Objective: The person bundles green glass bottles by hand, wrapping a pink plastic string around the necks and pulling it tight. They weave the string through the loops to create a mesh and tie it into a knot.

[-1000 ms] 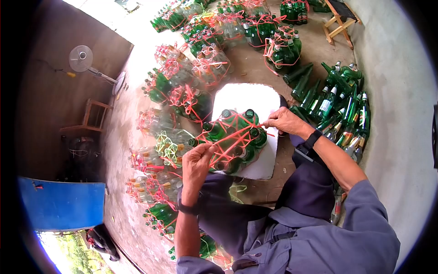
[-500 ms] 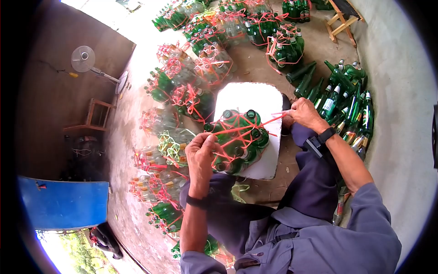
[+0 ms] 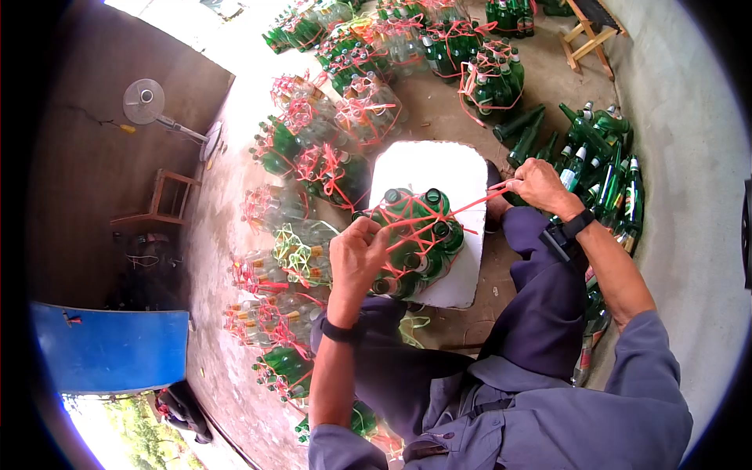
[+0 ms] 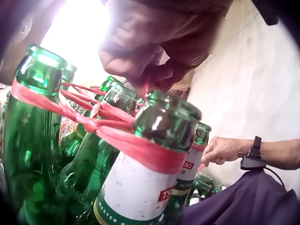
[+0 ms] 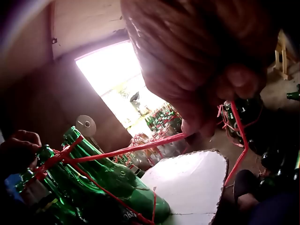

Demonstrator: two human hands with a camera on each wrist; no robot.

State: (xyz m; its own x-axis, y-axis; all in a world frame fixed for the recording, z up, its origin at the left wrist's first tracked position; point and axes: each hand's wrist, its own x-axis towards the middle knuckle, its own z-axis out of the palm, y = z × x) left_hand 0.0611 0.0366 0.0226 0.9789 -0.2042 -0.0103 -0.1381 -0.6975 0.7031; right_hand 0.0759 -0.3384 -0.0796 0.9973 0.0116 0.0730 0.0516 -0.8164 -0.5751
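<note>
A bundle of green bottles (image 3: 423,262) stands on a white board (image 3: 462,274), its necks criss-crossed by red plastic strap (image 5: 126,151). My left hand (image 3: 358,258) pinches strap at the bundle's near left side, just above the bottle mouths. To the right, beyond the board's edge, my right hand (image 3: 540,186) pinches a length of strap that runs taut from the bundle. A loose tail of strap hangs below that hand in the right wrist view. In the left wrist view, strap wraps the neck of a white-labelled bottle (image 4: 136,192).
Several tied bundles of green and clear bottles (image 3: 301,172) stand on the floor at left and beyond the board. Loose green bottles (image 3: 583,157) lie in a pile along the right wall. A wooden stool (image 3: 587,43) is at the top right, a fan (image 3: 144,100) at far left.
My right hand has moved right and slightly up, away from the bundle, drawing out a longer taut length of strap. My left hand has shifted slightly up and right over the bundle.
</note>
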